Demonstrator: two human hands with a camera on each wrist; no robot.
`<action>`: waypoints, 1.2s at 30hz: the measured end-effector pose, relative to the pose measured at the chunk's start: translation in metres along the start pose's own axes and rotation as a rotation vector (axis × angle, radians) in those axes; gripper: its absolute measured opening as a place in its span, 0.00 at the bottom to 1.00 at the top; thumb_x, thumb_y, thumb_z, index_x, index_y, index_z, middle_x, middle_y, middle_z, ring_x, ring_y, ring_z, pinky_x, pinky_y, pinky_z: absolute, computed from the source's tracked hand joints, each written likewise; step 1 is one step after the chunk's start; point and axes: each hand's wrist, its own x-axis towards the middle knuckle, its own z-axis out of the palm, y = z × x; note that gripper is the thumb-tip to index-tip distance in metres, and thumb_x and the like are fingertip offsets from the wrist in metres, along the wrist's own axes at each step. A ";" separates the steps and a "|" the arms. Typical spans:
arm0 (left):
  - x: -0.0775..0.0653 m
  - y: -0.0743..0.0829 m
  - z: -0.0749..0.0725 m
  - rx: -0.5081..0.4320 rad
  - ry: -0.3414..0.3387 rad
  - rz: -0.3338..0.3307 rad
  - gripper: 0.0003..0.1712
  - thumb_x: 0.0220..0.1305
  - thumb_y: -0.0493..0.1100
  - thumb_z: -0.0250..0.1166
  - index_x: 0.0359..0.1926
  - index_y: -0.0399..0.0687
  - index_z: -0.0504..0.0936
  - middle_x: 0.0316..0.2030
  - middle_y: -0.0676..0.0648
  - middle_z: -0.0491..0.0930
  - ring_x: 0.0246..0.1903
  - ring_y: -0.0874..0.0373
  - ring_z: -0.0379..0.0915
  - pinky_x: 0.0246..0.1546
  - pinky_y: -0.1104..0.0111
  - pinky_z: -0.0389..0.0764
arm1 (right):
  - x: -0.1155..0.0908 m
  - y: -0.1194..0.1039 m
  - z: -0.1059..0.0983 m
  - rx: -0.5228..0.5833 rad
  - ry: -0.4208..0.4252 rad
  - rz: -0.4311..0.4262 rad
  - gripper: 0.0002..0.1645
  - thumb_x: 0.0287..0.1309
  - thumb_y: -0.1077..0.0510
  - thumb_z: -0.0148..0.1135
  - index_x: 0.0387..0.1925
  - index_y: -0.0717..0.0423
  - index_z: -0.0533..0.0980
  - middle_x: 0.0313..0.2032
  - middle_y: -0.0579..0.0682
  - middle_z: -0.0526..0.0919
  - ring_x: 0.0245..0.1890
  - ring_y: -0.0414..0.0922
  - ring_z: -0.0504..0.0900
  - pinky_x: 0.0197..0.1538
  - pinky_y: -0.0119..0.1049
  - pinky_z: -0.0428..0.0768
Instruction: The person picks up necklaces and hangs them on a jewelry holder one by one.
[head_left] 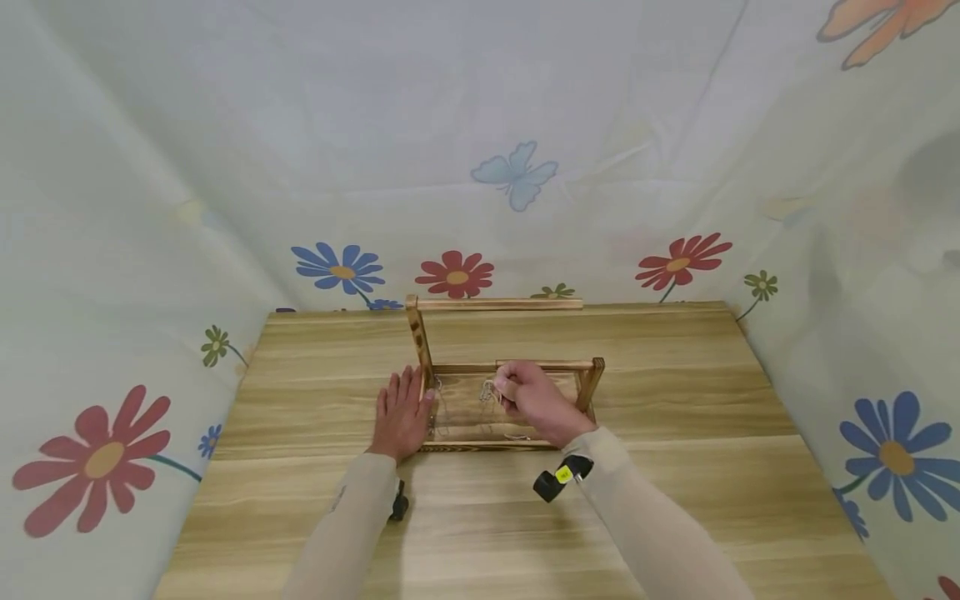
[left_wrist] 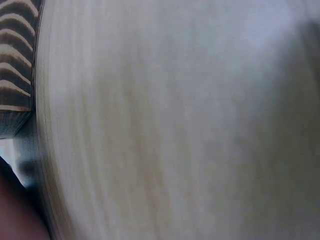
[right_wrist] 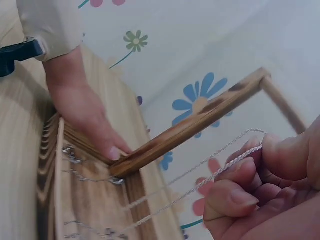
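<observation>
A wooden jewelry stand with a shallow tray base sits on the table. My left hand rests flat along the tray's left end, fingers straight, its thumb close to the foot of the tall post in the right wrist view. Over the tray, my right hand pinches a thin silver twisted chain between thumb and curled fingers. The chain is drawn up in a loop, and its lower ends run down toward the tray. More silver chains lie inside the tray by the post.
A top bar reaches right from the tall post. At the tray's right end stands a shorter post. The wood-grain table is bounded by a flower-printed white cloth at the back and sides.
</observation>
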 end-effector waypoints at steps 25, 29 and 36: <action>0.003 -0.003 0.004 -0.009 0.024 0.016 0.38 0.85 0.59 0.35 0.85 0.51 0.41 0.85 0.41 0.40 0.84 0.37 0.30 0.81 0.39 0.31 | 0.021 -0.067 -0.004 -0.222 0.027 -0.210 0.13 0.82 0.61 0.44 0.38 0.60 0.69 0.34 0.53 0.70 0.25 0.46 0.60 0.37 0.40 0.68; 0.002 -0.002 0.003 0.000 0.014 0.009 0.38 0.85 0.60 0.34 0.85 0.51 0.40 0.85 0.41 0.39 0.84 0.38 0.29 0.81 0.40 0.31 | 0.024 -0.077 -0.008 -0.238 0.049 -0.253 0.12 0.82 0.61 0.44 0.39 0.62 0.70 0.35 0.51 0.70 0.29 0.47 0.62 0.42 0.42 0.68; 0.001 -0.002 0.003 0.005 0.015 0.010 0.38 0.85 0.59 0.34 0.85 0.50 0.41 0.85 0.41 0.40 0.84 0.37 0.30 0.80 0.39 0.32 | 0.028 -0.087 -0.011 -0.267 0.090 -0.267 0.14 0.83 0.59 0.43 0.41 0.64 0.71 0.36 0.51 0.73 0.33 0.49 0.64 0.45 0.42 0.68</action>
